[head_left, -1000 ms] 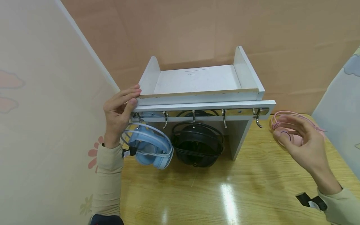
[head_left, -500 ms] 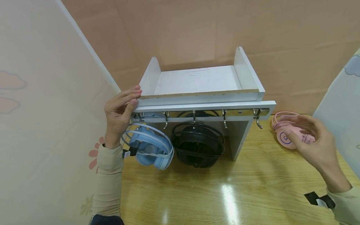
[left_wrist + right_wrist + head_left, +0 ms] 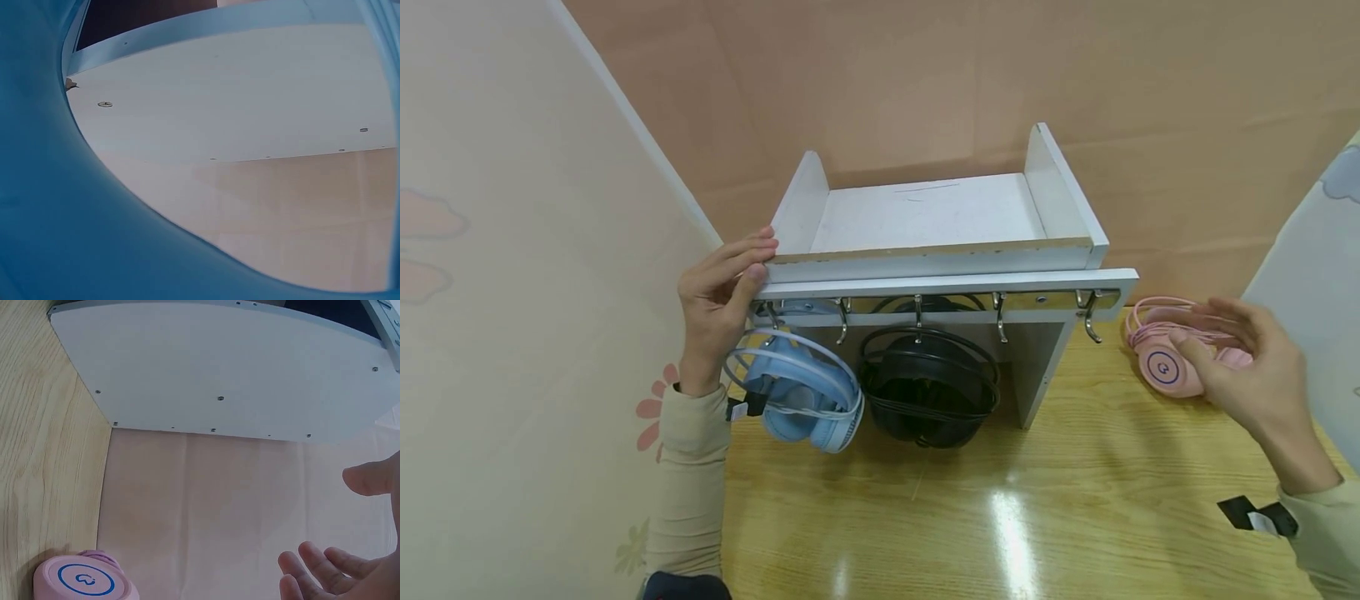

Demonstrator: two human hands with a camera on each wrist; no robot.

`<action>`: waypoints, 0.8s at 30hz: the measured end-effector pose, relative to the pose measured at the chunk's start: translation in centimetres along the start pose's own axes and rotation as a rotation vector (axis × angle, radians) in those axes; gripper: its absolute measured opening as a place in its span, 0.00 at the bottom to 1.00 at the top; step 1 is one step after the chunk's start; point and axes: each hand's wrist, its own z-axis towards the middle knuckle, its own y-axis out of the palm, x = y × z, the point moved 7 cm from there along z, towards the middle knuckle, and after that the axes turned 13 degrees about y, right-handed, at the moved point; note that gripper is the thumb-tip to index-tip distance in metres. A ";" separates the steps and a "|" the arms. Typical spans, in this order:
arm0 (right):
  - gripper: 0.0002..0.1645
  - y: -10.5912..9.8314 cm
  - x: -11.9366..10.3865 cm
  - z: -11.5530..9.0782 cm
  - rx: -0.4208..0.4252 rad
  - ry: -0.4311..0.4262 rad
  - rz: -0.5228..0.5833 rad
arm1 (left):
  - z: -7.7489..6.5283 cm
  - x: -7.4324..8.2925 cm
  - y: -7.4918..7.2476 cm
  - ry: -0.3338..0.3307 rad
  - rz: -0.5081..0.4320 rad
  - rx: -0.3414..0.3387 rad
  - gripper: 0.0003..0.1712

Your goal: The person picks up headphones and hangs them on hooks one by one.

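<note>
My left hand [image 3: 713, 304] holds the left front corner of a white shelf rack [image 3: 936, 262], fingers over the edge and thumb at the front. Blue headphones [image 3: 797, 387] hang at the left hook, just right of my left wrist; blue surfaces [image 3: 94, 206] fill much of the left wrist view. Black headphones [image 3: 928, 383] hang around the middle hook. Pink headphones [image 3: 1165, 367] with a bundled pink cable lie on the wooden table at the right. My right hand [image 3: 1255, 375], fingers loosely bent, is over their right part and hides some of it. In the right wrist view that hand [image 3: 350, 550] holds nothing.
A row of metal hooks lines the rack's front; the right-end hook [image 3: 1088, 317] bears nothing. The wooden table [image 3: 1075, 517] spreads in front. A brown-papered wall [image 3: 917, 75] stands behind, with pale decorated panels [image 3: 535, 333] on both sides.
My right hand has drawn to the right, uncovering more of the pink headphones, which stay on the table. The left hand keeps its place on the rack.
</note>
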 end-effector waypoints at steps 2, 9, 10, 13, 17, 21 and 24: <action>0.37 -0.2 0.2 0.3 -0.004 0.007 0.003 | 0.0 0.0 0.1 0.003 -0.004 0.003 0.19; 0.31 -0.5 0.5 1.7 -0.003 0.025 0.074 | 0.1 0.0 0.1 0.008 -0.010 0.011 0.19; 0.30 -0.6 0.6 2.0 -0.005 0.032 0.078 | 0.1 0.0 0.1 0.007 -0.012 0.013 0.19; 0.29 -0.8 0.8 2.6 -0.003 0.046 0.051 | 0.0 -0.1 0.1 0.004 -0.014 0.016 0.18; 0.32 -0.9 1.5 3.4 0.012 0.061 0.007 | -0.1 -0.1 0.0 -0.001 -0.020 0.020 0.18; 0.36 -0.9 2.3 4.4 0.031 0.085 -0.035 | -0.1 0.0 -0.1 -0.002 -0.021 0.019 0.18; 0.38 -0.9 2.9 5.2 0.029 0.107 -0.067 | 0.0 0.0 -0.1 -0.003 -0.019 0.017 0.18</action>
